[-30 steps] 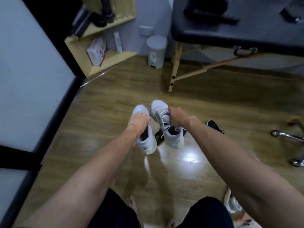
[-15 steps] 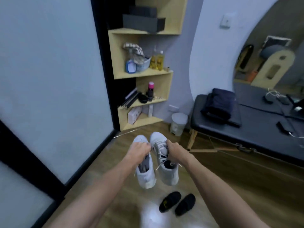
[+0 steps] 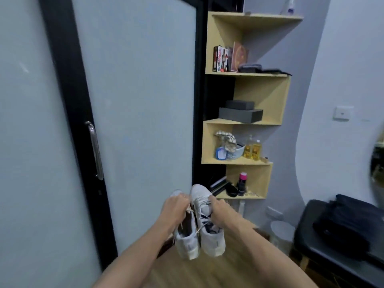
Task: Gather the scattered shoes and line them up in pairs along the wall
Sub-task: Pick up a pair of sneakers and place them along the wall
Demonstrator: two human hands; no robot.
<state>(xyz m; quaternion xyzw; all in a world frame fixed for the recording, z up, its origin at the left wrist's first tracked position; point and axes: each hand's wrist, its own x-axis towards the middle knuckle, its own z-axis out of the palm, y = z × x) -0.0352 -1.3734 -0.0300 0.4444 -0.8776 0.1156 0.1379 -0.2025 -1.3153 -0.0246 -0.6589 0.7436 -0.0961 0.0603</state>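
Two white lace-up sneakers hang side by side in the air, heels toward me, toes pointing at the far corner. My left hand (image 3: 176, 213) grips the left sneaker (image 3: 187, 242) at its opening. My right hand (image 3: 218, 210) grips the right sneaker (image 3: 209, 238) over the laces. Both shoes are off the wooden floor (image 3: 218, 271). Loose laces dangle between them. No other shoes show in this view.
A frosted glass sliding door (image 3: 133, 113) with a black frame and steel handle (image 3: 95, 150) fills the left. A wooden corner shelf (image 3: 249, 121) holds boxes and bottles. A small white bin (image 3: 282, 231) and a black massage table (image 3: 336, 242) stand at the right.
My view has tilted upward from the floor to the door and shelf. Both hands have lifted the white sneakers higher. The black shoes on the floor have dropped out of view.
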